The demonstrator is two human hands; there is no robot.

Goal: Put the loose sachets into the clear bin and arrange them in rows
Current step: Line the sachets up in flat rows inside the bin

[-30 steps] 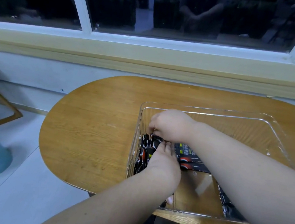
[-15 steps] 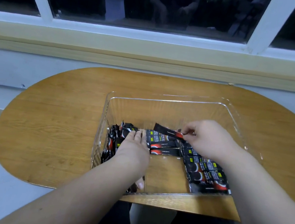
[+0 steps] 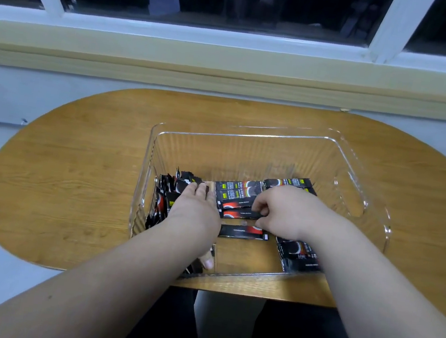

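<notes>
Pinching the 3 o'clock end of a black sachet (image 3: 240, 214), the right-hand grip (image 3: 286, 216) has its fingers curled round it near the middle of the clear bin (image 3: 248, 136). That sachet lies flat at the 6 o'clock edge of a flat row (image 3: 237, 194) of sachets on the bin floor. A lone sachet (image 3: 243, 232) lies flat just toward 6 o'clock from it, not touching it. The left-hand grip (image 3: 197, 208) is open, with straight fingers resting against the upright sachets (image 3: 165, 198) packed along the bin's 9 o'clock wall. More flat sachets (image 3: 299, 258) lie at 4 o'clock, partly under the right forearm. The bin stands on the oval wooden desk (image 3: 74, 178), near its 6 o'clock edge. A window sill (image 3: 229, 65) runs across at 12 o'clock.
</notes>
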